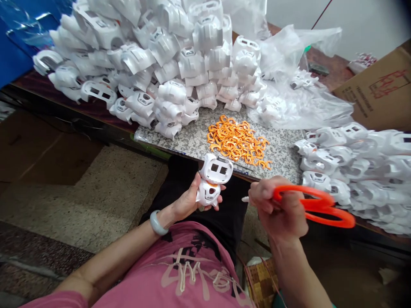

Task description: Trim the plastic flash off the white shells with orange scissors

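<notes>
My left hand (189, 197) is closed around a white plastic toy shell (208, 193), held upright over my lap. Its larger upper part has two dark square openings, and a thin orange strip shows between the upper and lower parts. To the right, my right hand (279, 207) grips a pair of scissors (330, 217) with orange loop handles. The loops point right, and a small pale tip sticks out on the left of the fist; the rest of the blades is hidden. The scissors and the shell are apart.
Small orange plastic rings (237, 140) lie heaped on the speckled stone slab (282, 147). White shells (173, 55) are piled high behind, with more stacked shells (366, 171) at right. Clear plastic bags (289, 94) and a cardboard box (379, 90) stand at back right. Below is a woven basket (263, 280).
</notes>
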The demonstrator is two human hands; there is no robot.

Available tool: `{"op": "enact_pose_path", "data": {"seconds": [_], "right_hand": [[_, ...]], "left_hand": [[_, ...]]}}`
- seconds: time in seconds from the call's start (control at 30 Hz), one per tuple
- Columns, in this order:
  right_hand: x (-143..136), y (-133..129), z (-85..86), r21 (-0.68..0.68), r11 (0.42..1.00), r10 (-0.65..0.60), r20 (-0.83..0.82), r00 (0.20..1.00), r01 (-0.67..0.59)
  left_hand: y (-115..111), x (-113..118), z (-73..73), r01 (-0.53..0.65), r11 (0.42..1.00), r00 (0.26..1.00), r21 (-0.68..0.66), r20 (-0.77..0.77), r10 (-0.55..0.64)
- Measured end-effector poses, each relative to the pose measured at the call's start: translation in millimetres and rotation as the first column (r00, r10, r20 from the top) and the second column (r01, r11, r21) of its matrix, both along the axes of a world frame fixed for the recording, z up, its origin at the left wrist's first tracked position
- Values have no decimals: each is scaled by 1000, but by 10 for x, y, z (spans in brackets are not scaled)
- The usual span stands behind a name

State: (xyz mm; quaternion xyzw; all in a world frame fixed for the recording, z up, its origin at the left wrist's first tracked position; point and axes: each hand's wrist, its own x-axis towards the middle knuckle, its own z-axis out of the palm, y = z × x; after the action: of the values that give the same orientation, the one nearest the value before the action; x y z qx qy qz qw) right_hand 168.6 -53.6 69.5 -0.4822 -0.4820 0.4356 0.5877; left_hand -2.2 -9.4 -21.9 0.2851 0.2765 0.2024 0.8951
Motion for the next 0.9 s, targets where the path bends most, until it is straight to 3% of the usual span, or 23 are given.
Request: {"op": "enact_pose_path", "data": {"seconds": [0.07, 0.13, 0.43, 0.9], "right_hand": [[-109, 77, 60, 83, 996, 10, -252, 968, 11], [-215, 146, 83, 136, 991, 41, -347, 937, 7], [-385, 237, 16, 156, 987, 19, -340, 940, 36], [-463, 185, -96, 262, 965, 137, -386, 912, -34]], "left_hand": [[-10, 29, 25, 0, 1000, 1000, 14, 6, -1], [-25, 57, 43, 0, 999, 1000, 39, 22, -1], [-78, 81, 51, -31, 994, 998, 109, 60, 24], [-155, 46, 47, 8, 989, 1000, 150, 6, -9]]}}
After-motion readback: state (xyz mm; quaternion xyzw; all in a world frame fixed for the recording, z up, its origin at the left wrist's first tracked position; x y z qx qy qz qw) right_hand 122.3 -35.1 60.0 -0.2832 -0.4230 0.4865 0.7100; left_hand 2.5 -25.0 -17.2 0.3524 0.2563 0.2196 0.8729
